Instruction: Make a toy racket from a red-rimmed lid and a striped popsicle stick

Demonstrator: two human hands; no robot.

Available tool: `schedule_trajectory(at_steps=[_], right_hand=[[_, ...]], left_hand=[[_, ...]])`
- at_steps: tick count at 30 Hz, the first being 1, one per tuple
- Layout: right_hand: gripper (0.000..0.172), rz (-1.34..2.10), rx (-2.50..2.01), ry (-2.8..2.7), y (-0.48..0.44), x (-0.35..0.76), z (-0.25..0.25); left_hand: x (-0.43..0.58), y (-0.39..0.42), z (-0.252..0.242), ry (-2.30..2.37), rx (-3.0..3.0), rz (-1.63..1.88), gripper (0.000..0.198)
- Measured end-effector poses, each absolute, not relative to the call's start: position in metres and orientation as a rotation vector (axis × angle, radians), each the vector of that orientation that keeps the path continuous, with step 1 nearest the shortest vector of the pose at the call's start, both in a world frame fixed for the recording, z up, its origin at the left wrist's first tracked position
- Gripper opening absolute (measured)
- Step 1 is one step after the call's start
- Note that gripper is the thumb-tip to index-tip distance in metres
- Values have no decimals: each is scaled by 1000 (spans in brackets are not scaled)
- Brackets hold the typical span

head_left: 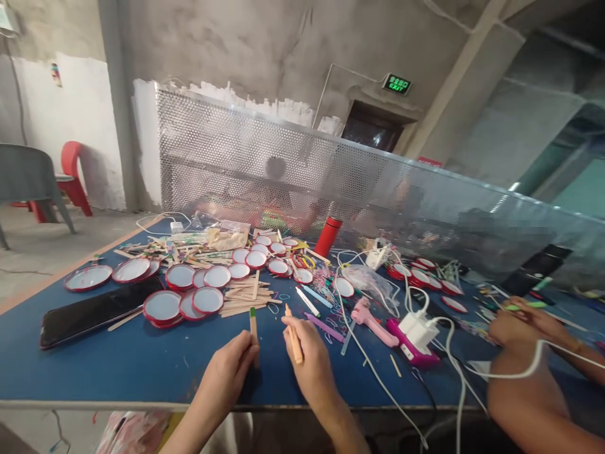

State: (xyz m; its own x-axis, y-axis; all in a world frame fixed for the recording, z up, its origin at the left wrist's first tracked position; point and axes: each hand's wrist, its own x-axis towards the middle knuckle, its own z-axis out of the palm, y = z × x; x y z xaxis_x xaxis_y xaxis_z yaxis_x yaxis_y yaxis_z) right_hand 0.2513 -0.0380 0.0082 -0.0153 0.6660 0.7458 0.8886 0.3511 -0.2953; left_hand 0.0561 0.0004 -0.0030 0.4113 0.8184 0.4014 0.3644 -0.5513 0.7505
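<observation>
- The wooden craft stick point(254, 325) is pointing away from the person over the near part of the blue table point(142, 372), its green end foremost
- The left hand point(232, 362) is pinching the stick's lower part between thumb and curled fingers — a low grip that is seemingly leaving the coloured end uncovered and in plain sight
- The right hand point(308, 350) is facing it across a small gap, its bent fingers and thumb pinching an orange marker point(295, 345); the narrow end is pointing forward, probably so that it is staying clear of the palm, though whether a cap is on it I cannot tell
- A white marker point(307, 301) and a purple marker point(326, 326) are lying just beyond the right hand, presumably for an easy reach
- Plain craft sticks point(246, 301) are lying heaped ahead of the left hand, likewise close by
- Red-rimmed round lids point(162, 305) are overlapping in clusters, perhaps to save room, with a smartphone point(97, 312) lying alongside
- A pink glue gun point(377, 323) is resting beside a magenta power strip point(416, 353), where white cables are trailing
- A red flask point(328, 237) is standing near the perforated metal panel point(236, 151), seemingly out of the arms' way
- Another person's hands point(513, 321) are occupying the right side — well apart from this pair
</observation>
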Motion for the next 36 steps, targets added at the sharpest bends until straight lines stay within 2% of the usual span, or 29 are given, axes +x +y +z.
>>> schedule_trajectory(at_steps=[12, 14, 19, 32, 36], right_hand=[[52, -425, -1579, -1953, -22, 357, 21], [47, -481, -1654, -1871, -18, 372, 26], [22, -504, -1798, -1906, -24, 384, 29], [24, -582, -1888, -1848, -23, 361, 7], [34, -620, -1892, -1751, -27, 361, 2]], left_hand=[[57, 1, -1, 950, 2032, 1098, 26], [56, 0, 0, 974, 2029, 1090, 24], [56, -2, -8, 977, 2042, 1107, 24], [55, 1, -10, 928, 2233, 989, 27], [58, 0, -10, 984, 2252, 1024, 32]])
